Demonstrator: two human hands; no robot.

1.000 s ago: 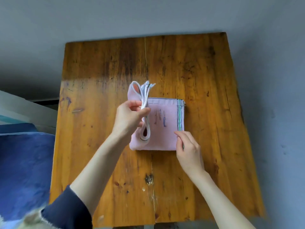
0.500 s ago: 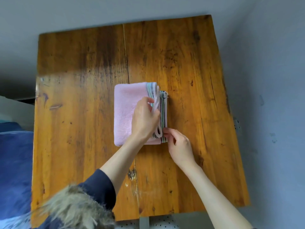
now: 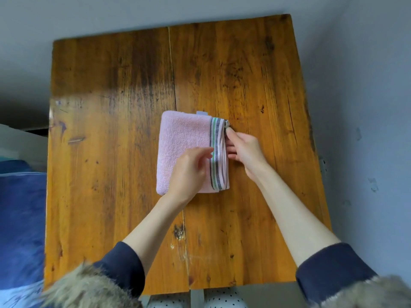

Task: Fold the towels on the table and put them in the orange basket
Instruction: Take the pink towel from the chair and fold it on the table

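We see the folded pink terry towel with striped border lying mid-bench, long axis running away from us, left hand resting loosely on top, right hand fingers at its striped right edge, nearer for lifting.

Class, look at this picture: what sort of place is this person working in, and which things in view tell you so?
Probably a room in a home: a worn wooden table against a plain grey wall, a folded pink towel on it, and blue bedding-like fabric at the left.
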